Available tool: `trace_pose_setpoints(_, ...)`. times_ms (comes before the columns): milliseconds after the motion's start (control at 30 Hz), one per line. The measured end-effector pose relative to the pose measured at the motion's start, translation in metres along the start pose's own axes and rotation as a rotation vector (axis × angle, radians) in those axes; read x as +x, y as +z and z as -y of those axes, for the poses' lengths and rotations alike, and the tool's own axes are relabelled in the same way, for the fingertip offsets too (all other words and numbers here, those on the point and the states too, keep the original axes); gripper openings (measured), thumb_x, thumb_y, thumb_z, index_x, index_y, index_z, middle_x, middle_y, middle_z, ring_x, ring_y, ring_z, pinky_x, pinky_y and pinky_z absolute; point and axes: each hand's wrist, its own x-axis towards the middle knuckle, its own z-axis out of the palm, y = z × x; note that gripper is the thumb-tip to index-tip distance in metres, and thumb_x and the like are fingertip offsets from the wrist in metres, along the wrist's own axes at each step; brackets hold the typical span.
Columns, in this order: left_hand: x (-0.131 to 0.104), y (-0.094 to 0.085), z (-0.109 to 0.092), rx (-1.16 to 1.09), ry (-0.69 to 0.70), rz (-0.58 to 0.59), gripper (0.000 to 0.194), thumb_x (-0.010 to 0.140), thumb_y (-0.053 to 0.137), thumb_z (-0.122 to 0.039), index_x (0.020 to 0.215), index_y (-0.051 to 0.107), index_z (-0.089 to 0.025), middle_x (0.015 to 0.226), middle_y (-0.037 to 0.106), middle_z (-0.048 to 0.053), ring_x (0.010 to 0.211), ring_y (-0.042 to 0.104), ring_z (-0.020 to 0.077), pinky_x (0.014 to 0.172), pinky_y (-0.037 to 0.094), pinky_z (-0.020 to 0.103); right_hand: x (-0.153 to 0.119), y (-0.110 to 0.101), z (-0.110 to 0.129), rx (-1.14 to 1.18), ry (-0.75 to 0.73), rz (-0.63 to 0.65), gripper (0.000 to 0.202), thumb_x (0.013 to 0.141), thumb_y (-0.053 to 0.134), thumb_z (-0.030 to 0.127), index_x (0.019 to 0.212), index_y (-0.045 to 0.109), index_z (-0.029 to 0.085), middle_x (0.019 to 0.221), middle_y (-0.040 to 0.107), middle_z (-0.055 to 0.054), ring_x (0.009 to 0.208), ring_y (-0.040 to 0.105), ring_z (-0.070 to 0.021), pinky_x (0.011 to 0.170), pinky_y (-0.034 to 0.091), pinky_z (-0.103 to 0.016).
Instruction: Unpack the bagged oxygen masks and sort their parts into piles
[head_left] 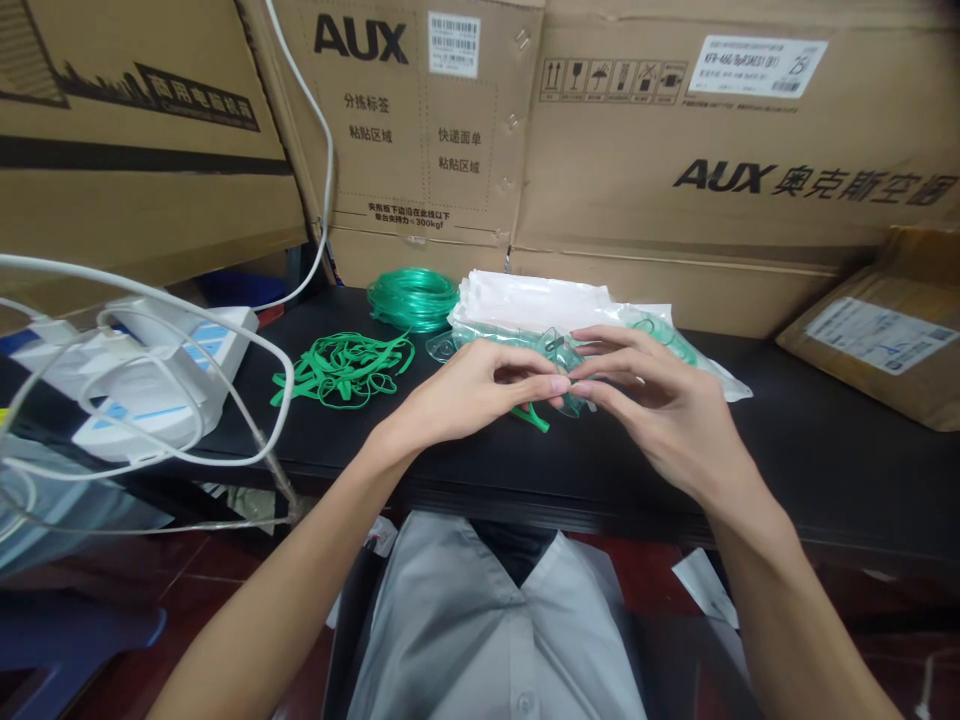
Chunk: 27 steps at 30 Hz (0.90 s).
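Note:
My left hand (pixel 499 388) and my right hand (pixel 651 385) meet above the black table, thumbs and fingertips pinched close together. Between them is a clear, green-tinted plastic mask (pixel 556 345), largely covered by the fingers. A short end of green elastic strap (pixel 534 418) pokes out below my left fingers. To the left lies a tangled pile of green elastic straps (pixel 341 368). Behind that pile sits a coil of clear green tubing (pixel 413 298). White plastic packets (pixel 536 298) lie just beyond my hands, and a clear bag with green tubing (pixel 675 340) is behind my right hand.
Large cardboard boxes (pixel 420 120) stand along the back of the black table (pixel 465 480). A smaller taped carton (pixel 885 330) is at the right. At the left, a white power strip (pixel 217 365) sits among looping white cables (pixel 289 400).

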Motion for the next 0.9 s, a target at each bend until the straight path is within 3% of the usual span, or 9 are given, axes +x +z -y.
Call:
trace_pose_setpoints(233,0.001,0.006,-0.001,-0.043,-0.046,-0.015,0.031,0.096,0.064,-0.046,0.103,0.078,-0.019,0.098,0.077,0.001,0.091,0.068,0.0187,0.081,0.051,0.028,-0.001,0.000,0.000,0.065,0.030,-0.014,0.009,0.094,0.068,0.027,0.087,0.075,0.027,0.125,0.070,-0.005,0.121,0.064,-0.0271,0.094,0.055,-0.040)
trace_pose_setpoints(467,0.004,0.011,0.001,-0.178,-0.055,-0.034,0.022,0.095,0.066,-0.034,0.102,0.078,-0.017,0.104,0.079,0.004,0.100,0.073,0.0199,0.091,0.053,0.029,0.000,0.002,0.000,0.040,0.027,-0.030,0.010,0.095,0.064,0.026,0.089,0.072,0.027,0.124,0.069,-0.006,0.124,0.062,-0.0274,0.097,0.054,-0.041)
trace_pose_setpoints(900,0.005,0.011,0.001,-0.238,-0.059,-0.069,0.019,0.092,0.070,-0.029,0.103,0.078,-0.016,0.100,0.080,0.004,0.095,0.075,0.0192,0.090,0.057,0.030,0.001,-0.001,-0.002,0.020,0.047,-0.076,0.007,0.093,0.065,0.022,0.088,0.068,0.026,0.122,0.068,-0.007,0.126,0.060,-0.0272,0.099,0.054,-0.039)
